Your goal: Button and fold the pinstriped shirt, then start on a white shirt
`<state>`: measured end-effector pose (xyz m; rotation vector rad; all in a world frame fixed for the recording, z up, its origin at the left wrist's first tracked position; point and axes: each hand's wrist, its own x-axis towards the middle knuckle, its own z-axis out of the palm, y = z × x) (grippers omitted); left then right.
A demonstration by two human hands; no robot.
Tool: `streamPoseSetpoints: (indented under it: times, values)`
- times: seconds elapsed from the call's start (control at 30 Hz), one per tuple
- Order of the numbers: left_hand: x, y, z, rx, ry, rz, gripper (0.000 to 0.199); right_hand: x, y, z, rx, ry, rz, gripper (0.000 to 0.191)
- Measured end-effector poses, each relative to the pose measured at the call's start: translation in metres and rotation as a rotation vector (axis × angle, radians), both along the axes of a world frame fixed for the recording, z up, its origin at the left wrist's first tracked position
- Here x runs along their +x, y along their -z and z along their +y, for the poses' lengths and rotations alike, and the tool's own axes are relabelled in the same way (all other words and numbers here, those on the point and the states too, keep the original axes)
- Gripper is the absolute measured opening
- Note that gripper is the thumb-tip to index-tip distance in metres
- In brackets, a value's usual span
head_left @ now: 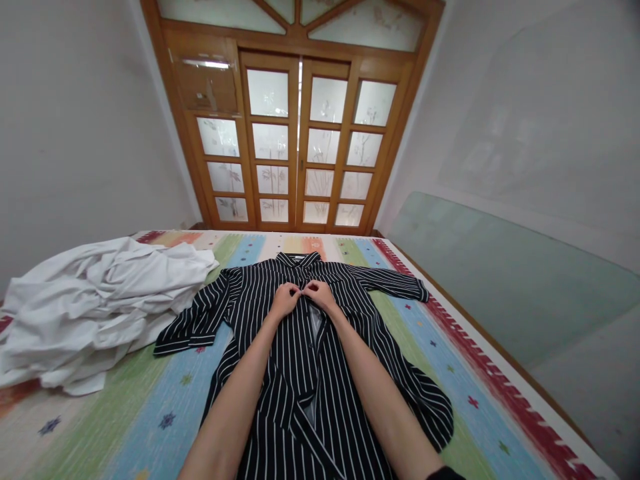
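Note:
A black garment with white stripes (340, 373) lies spread out, collar away from me and both sleeves out to the sides. Its front is closed near the collar and parts below my hands, where a pale inside shows. My left hand (286, 299) pinches the left side of the front opening at chest height. Right beside it, my right hand (320, 294) pinches the other edge, the fingertips of both hands nearly touching. Any button between them is too small to make out. A fabric belt crosses the lower part of the garment.
A heap of white cloth (100, 300) lies at the left on the multicoloured striped bed cover (150, 400). A pale green panel (500, 267) runs along the right wall. Wooden doors with frosted panes (300, 133) stand beyond the far edge.

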<state>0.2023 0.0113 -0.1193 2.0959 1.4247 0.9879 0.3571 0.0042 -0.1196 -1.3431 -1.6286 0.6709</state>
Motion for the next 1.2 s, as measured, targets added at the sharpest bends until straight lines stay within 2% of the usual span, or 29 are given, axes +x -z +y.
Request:
streamPoseSetpoints:
  times: [0.13,0.2,0.43,0.63,1.03,1.2]
  values:
    - [0.002,-0.002,0.007,-0.072,-0.029,-0.027,0.012,0.001,0.000,-0.005,0.054,-0.007,-0.025,0.015]
    - [0.003,-0.003,0.008,-0.091,-0.045,-0.041,0.011,0.000,0.000,-0.005,0.065,0.004,-0.032,0.012]
    - [0.008,-0.001,-0.006,-0.026,-0.091,-0.097,0.014,0.003,0.005,-0.001,0.032,0.026,0.050,0.014]
    - [0.009,0.001,-0.011,-0.009,-0.063,-0.109,0.013,0.006,0.004,0.002,0.008,-0.001,0.132,0.022]
    - [0.010,0.005,-0.003,-0.012,-0.055,-0.202,0.015,0.007,0.006,0.004,-0.002,-0.077,0.151,0.019]
    - [0.010,0.004,-0.003,0.032,-0.019,-0.235,0.013,0.008,0.009,0.008,0.009,-0.085,0.159,0.019]
